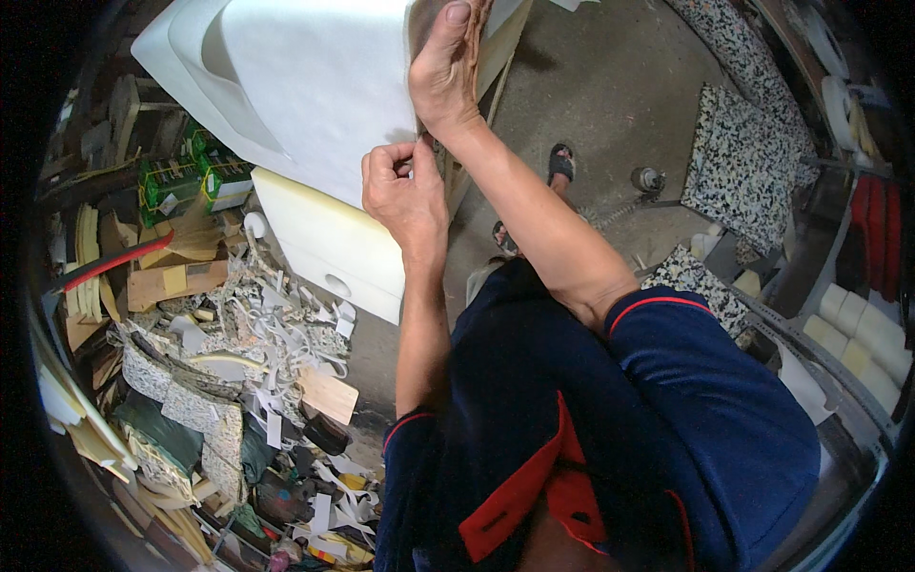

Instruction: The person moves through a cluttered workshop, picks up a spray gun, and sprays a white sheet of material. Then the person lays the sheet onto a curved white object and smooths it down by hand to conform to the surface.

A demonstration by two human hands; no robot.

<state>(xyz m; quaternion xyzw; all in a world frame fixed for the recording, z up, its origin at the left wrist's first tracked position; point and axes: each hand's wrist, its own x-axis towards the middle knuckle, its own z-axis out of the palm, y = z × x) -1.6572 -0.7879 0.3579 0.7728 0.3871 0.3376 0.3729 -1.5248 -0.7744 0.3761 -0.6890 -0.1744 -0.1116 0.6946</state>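
Observation:
A large piece covered in white sheet material [315, 76] stands in front of me, its right edge running upward beneath my hands. My left hand [405, 195] is closed at the lower end of that edge, fingers curled and thumb against forefinger, pinching the white material. Farther up, my right hand [446, 76] lies along the same edge with its thumb stretched out. Its other fingers are mostly hidden on the far side. Below the white covering, a pale yellow foam block [329, 243] with a round hole sticks out.
Foam offcuts and scraps [257, 334] cover the floor at left, near green boxes [195, 181] and a red-handled tool [119, 259]. Speckled foam sheets [743, 167] lie at right. White rolls [858, 334] sit at the right edge. My sandalled feet [562, 162] are on the concrete floor.

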